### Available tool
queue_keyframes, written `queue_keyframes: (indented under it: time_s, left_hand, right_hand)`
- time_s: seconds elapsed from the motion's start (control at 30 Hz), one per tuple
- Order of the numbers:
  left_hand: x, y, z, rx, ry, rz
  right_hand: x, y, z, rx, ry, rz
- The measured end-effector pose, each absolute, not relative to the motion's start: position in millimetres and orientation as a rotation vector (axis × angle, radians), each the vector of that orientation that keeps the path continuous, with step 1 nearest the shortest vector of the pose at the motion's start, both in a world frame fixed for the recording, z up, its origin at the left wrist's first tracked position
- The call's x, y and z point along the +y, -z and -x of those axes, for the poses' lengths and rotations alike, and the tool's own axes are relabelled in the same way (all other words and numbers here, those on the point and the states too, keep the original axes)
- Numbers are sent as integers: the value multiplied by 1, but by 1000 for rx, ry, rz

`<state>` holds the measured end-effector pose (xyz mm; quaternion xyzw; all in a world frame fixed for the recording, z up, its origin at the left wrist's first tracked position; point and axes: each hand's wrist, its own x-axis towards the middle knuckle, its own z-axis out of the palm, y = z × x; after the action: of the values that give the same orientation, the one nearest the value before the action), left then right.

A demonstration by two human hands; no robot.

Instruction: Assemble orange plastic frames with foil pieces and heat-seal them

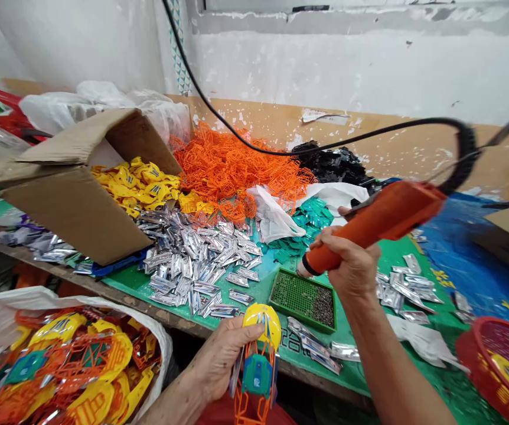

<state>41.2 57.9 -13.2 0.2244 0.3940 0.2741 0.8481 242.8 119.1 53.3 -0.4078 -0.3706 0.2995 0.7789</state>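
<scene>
Right now it's all about one assembled plastic toy [258, 369]: yellow dome at the top, orange lattice frame, teal piece in the middle. It sits low in the view, just off the worktop's front edge. The left hand [221, 360] is closed around it at the yellow end, holding it up off the surface. The right hand [347, 265] is curled around one orange corded power tool [372, 227], raised and tilted, well apart from the toy. Probably an electric screwdriver, but it's blurry, so don't quote me.

Just beside the tool is one green tray [303, 300] holding a heap of small dark bits, maybe screws. The green-topped worktop [126, 283] carries a big pile of silver parts [196, 265], with loose piles of orange lattice parts [232, 171], yellow parts [137, 186], teal parts [307, 218] and black parts [334, 162] behind; way too many to count. There's also one cardboard box [72, 206], one white sack [10, 310] stuffed with mixed parts, and one red basket [498, 360].
</scene>
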Motion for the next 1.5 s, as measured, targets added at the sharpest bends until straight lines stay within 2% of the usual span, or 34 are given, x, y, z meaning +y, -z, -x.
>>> queue_keyframes:
  time_s: [0.17,0.4,1.03,1.5]
  left_hand:
    - [58,13,-45,834,-633,-487]
    - [54,6,-48,833,-684,-467]
    - [52,11,-50,883,-694,-552]
    - [51,22,-45,866,-707,-718]
  right_hand:
    - [81,-73,-219,-857,-791,777]
    - [58,-72,-191,-860,-882,748]
    - [57,-58,-184,-922,-840,912]
    - [55,-50,-182,-919,-848,837]
